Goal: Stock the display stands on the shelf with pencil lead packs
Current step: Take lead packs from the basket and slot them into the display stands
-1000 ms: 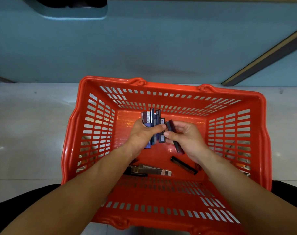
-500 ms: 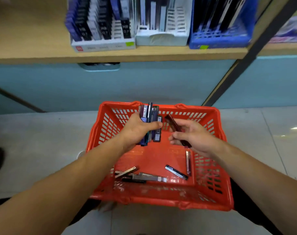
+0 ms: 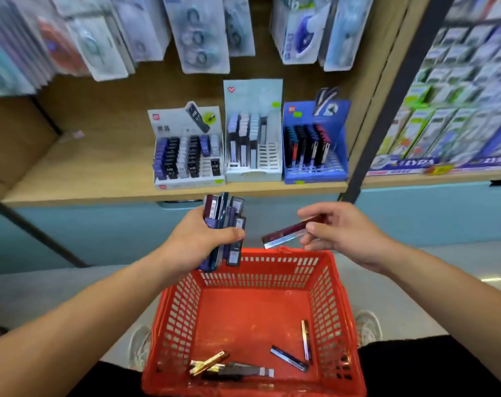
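Observation:
My left hand (image 3: 197, 242) grips a bundle of several dark pencil lead packs (image 3: 226, 224), held upright above the far rim of the red basket (image 3: 333, 305). My right hand (image 3: 338, 230) pinches a single dark red lead pack (image 3: 286, 233), tilted, just right of the bundle. Three display stands sit on the wooden shelf (image 3: 100, 179) ahead: a white-and-grey stand (image 3: 187, 156), a white stand (image 3: 253, 138) with free slots on its right side, and a blue stand (image 3: 315, 147). Several loose packs (image 3: 232, 368) lie on the basket floor.
Blister-packed stationery hangs on the back wall above the shelf. A dark upright post (image 3: 386, 110) divides this bay from boxed goods on the right. The basket stands on a pale tiled floor between my shoes (image 3: 368, 328).
My view has tilted up from the basket to the shelf. Both hands have risen out of the basket with their packs and moved apart.

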The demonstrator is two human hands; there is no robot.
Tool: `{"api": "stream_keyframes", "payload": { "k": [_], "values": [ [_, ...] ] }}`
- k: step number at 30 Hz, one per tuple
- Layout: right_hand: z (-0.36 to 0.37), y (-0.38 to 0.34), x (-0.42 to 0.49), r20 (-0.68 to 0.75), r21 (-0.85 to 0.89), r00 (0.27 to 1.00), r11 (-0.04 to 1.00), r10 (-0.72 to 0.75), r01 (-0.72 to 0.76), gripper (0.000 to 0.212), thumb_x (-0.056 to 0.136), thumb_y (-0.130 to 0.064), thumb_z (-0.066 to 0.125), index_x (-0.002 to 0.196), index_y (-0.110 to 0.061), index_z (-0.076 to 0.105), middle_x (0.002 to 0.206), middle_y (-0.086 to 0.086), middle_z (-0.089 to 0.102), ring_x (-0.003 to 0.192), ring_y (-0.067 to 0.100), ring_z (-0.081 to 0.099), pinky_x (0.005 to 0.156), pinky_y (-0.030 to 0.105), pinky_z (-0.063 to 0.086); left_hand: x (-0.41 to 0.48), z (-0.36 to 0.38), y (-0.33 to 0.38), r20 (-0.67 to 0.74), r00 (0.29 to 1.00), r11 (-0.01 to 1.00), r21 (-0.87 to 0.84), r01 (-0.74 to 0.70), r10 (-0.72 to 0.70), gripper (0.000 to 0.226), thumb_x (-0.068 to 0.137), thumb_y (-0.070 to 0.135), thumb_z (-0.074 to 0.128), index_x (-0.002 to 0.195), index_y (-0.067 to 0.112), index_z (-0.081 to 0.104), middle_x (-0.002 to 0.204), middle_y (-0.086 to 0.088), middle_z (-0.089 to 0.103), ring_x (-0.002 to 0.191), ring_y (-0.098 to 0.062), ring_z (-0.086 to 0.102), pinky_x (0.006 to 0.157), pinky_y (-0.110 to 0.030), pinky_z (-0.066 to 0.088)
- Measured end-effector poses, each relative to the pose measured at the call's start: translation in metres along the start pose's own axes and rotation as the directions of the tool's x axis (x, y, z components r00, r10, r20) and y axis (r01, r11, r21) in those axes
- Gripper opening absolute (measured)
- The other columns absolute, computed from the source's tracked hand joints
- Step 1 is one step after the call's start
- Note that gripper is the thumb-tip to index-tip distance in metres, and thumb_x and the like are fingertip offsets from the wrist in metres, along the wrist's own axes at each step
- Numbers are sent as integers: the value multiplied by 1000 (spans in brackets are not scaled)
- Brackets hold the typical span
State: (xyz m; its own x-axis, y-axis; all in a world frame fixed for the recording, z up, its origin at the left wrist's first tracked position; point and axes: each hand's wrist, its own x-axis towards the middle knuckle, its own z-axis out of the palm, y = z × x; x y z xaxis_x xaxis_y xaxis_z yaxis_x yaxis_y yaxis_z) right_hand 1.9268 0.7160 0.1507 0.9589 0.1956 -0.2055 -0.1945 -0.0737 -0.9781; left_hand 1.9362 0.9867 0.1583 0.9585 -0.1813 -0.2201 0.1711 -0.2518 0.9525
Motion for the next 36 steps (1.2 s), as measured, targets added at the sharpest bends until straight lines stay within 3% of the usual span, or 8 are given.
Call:
{"api": "stream_keyframes", "payload": {
  "k": [5,11,17,21,24,30,34,36],
  "values": [
    [-29,-40,0,-143,33,986,996,-81,86,20,102,4,46,113,-13,50,89,14,62,79,23,75,70,30,62,3,7,27,-42,998,999,-17,-40,39,25,80,9,82,100,6,66,91,-12,76,81,-26,73,75,-38,59],
    [-83,-61,22,-304,-249,922,954,-239,166,13,93,4,64,95,-8,63,70,9,73,68,22,69,63,26,59,33,29,42,-78,996,998,-44,-41,37,27,79,10,84,100,9,67,92,-10,77,83,-25,75,75,-36,62],
    [-122,-43,72,-450,-445,811,881,-375,160,18,96,3,60,104,-10,69,87,12,73,69,12,72,68,20,59,74,44,34,-36,999,999,29,-37,38,26,79,14,85,97,11,66,86,-7,77,82,-26,75,80,-44,62],
    [-129,-30,107,-392,-633,800,764,-453,123,18,96,-4,61,105,-20,62,86,-1,72,79,15,74,81,42,61,95,44,19,-28,999,998,67,-20,22,32,78,21,87,99,15,64,85,-2,76,81,-21,74,83,-43,60],
    [-127,-25,124,-338,-687,826,718,-450,110,18,95,-6,63,100,-23,62,87,-6,71,82,16,72,85,46,59,103,41,11,-19,1000,998,59,-10,11,32,79,18,86,101,15,64,84,0,75,81,-18,74,81,-37,60],
    [-127,-18,133,-277,-738,843,664,-460,120,22,93,-4,65,95,-26,64,85,-10,70,80,8,70,83,31,56,107,31,6,-30,999,999,42,25,-24,27,80,16,84,100,12,67,84,-6,76,78,-18,73,71,-26,57],
    [-125,-23,131,-192,-818,853,559,-486,134,19,93,-5,67,96,-23,69,81,-14,68,78,-3,64,74,5,43,106,26,4,-52,998,999,30,38,-37,26,79,16,85,99,11,68,88,-8,76,83,-24,74,69,-27,59],
    [-123,-26,133,-165,-842,850,520,-500,142,15,94,-5,66,98,-18,71,79,-19,65,76,-8,62,74,7,44,105,26,5,-45,998,999,25,38,-37,26,79,17,85,99,12,68,87,-7,76,82,-22,74,63,-20,56]
  ]
}}
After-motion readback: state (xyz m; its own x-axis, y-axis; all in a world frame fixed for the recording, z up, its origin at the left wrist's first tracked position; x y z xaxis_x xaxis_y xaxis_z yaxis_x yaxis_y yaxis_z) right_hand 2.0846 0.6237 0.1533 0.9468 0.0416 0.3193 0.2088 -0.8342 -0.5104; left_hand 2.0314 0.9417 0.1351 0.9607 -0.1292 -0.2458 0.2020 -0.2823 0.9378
